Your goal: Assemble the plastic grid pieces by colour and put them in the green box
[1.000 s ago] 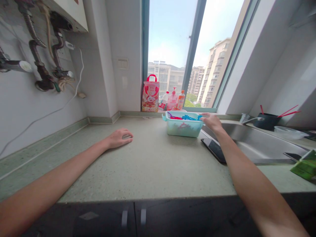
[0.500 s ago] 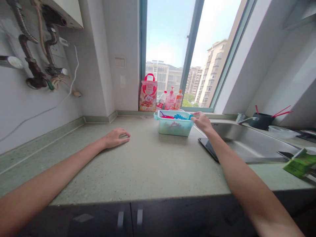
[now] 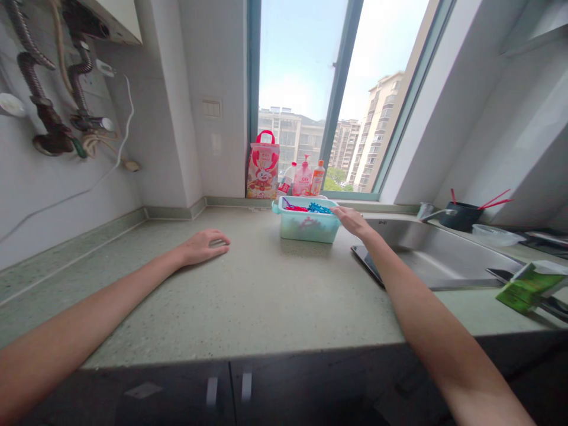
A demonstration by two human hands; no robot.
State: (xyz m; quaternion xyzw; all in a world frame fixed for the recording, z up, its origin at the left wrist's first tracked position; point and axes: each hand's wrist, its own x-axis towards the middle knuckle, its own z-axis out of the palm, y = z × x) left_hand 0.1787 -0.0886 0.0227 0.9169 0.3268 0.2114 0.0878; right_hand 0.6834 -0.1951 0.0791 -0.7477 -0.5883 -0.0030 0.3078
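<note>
A light teal plastic basket [image 3: 308, 229] stands on the counter below the window. It holds small blue plastic pieces [image 3: 318, 208], red pieces [image 3: 295, 207] and a purple one near the left end. My right hand [image 3: 352, 222] is at the basket's right end, fingers pinched together over the rim. Whatever is between those fingertips is hidden. Resting on the counter left of the basket, my left hand [image 3: 205, 246] has loosely curled fingers, with a gap between thumb and fingers and nothing in it.
A dark phone-like slab [image 3: 367, 263] lies beside the sink [image 3: 437, 260], under my right forearm. A pink bag [image 3: 263, 170] and several bottles stand behind the basket. At right are a black pot [image 3: 461, 216], a clear bowl [image 3: 497, 235] and a green packet [image 3: 523, 290].
My right hand has moved slightly left, in over the basket's rim. A blue bit at its fingertips before is now hard to make out. My left hand stays put; the view has shifted slightly.
</note>
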